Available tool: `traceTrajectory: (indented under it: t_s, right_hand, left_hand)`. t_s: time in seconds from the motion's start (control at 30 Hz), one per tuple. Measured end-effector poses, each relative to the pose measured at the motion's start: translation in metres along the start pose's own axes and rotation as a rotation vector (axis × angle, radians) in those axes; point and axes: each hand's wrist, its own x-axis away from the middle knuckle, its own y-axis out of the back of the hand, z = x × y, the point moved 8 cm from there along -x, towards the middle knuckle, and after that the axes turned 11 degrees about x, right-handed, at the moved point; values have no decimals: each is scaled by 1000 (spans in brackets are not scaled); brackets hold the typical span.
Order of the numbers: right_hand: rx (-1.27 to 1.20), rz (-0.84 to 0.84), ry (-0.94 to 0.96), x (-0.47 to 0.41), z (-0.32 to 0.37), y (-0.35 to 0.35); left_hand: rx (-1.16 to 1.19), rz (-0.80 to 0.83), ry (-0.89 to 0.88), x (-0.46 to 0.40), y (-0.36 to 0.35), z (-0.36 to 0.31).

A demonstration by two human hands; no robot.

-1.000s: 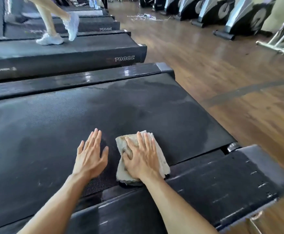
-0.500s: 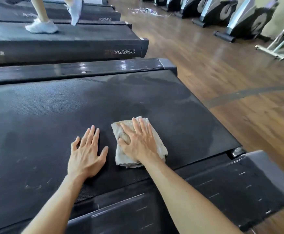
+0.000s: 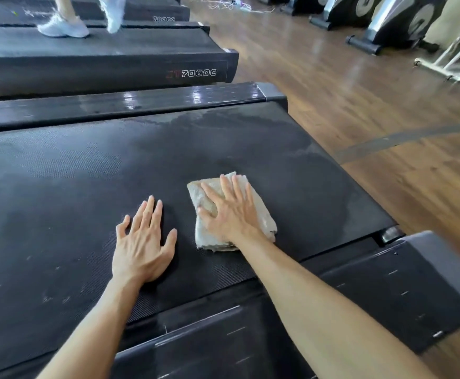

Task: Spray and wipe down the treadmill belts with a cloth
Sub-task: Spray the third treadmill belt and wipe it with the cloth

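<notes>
Grey cloth (image 3: 231, 212), one, under right hand (image 3: 230, 212).

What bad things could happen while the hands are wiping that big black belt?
1. Both hands press on the belt: the left hand bare, the right hand flat on the cloth. If the belt rolled, the person might tip forward.
2. The belt looks damp in patches, so the bare hand might slide.
3. Someone is stepping in white shoes on the next treadmill, so leaning that way might cause a bump.
</notes>
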Motion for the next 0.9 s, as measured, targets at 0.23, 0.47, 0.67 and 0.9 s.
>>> traceTrajectory:
  t_s: [0.23,0.47,0.67,0.9]
  right_hand:
    - [-43,-56,189,76,-42,0]
    - [19,42,-86,7,-59,1]
    - [-28,9,222,66,-16,3]
    - [67,58,-53,47,-133,-4]
  left_hand:
    - [5,-10,-3,1,2,-1]
    - [-30,-9,3,1,1,-2]
    - [-39,-6,-2,0,0,0]
    - [-40,-15,-13,1,0,0]
